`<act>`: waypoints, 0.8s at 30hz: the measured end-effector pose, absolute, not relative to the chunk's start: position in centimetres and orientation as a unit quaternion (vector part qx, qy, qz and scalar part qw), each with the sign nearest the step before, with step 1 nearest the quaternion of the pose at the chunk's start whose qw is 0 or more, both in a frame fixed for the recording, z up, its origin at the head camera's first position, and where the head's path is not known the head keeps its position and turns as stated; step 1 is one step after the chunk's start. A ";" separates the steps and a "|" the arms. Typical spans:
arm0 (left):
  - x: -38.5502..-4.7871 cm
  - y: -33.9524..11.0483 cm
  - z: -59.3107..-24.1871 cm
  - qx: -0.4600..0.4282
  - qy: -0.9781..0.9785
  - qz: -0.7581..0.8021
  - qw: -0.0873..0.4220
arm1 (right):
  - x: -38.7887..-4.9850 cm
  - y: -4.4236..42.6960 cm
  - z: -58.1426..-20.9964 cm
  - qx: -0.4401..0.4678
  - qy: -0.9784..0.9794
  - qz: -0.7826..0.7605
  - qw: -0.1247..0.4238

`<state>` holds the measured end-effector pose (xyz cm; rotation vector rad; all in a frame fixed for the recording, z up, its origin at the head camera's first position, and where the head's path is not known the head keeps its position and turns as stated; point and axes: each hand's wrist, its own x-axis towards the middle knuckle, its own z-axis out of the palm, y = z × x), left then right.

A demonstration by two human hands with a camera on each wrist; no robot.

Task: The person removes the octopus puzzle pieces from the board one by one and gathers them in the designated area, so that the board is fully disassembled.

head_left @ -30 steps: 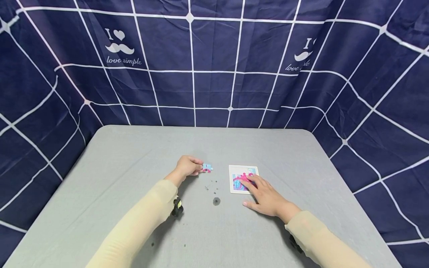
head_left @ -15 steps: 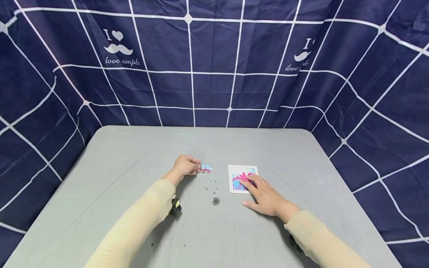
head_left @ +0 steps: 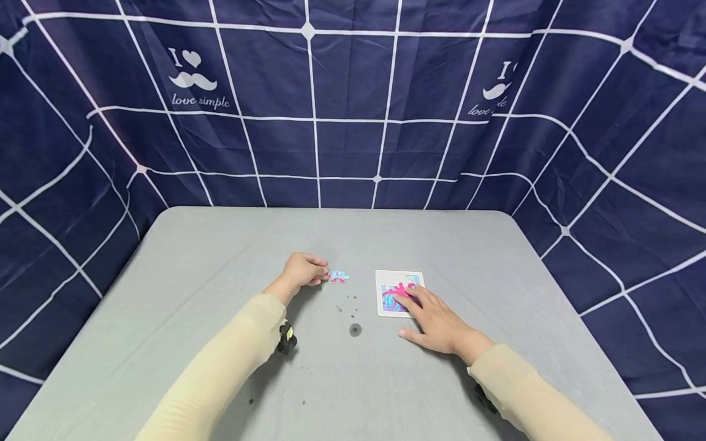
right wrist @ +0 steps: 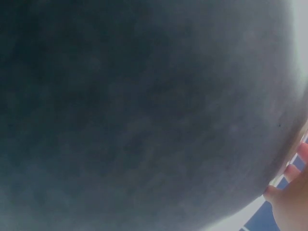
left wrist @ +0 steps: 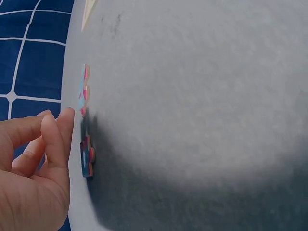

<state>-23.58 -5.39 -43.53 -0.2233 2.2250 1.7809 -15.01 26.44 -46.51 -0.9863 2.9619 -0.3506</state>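
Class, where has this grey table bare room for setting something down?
Bare: far strip, bordered by the navy gridded fabric curtain; left side, beyond the cream left sleeve. Crowded: the middle, with the left hand at blue-pink jigsaw pieces, the right hand over a white-framed square puzzle.

White-gridded navy curtain (head_left: 353,76) behind grey table (head_left: 452,242)

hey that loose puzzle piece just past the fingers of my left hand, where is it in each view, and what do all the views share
Head: the piece is near the middle, just right of the left hand.
Left wrist: left of centre, above a second piece.
Right wrist: not in it.
Shared landmark: the blue cloth, across the top in head, at the left in left wrist, bottom right in right wrist.
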 end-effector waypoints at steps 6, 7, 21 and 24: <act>-23.5 -4.9 -43.1 -0.074 0.757 0.633 0.142 | -15.0 26.5 -46.5 -0.310 0.945 -0.108 0.008; -23.5 -4.8 -43.1 -0.074 0.754 0.637 0.143 | -15.0 26.5 -46.5 -0.309 0.945 -0.108 0.009; -23.6 -1.8 -43.6 -0.059 0.719 0.672 0.168 | -15.0 26.5 -46.4 -0.309 0.944 -0.114 0.007; -23.7 -1.0 -43.8 -0.052 0.718 0.673 0.170 | -15.0 26.5 -46.3 -0.306 0.945 -0.117 0.007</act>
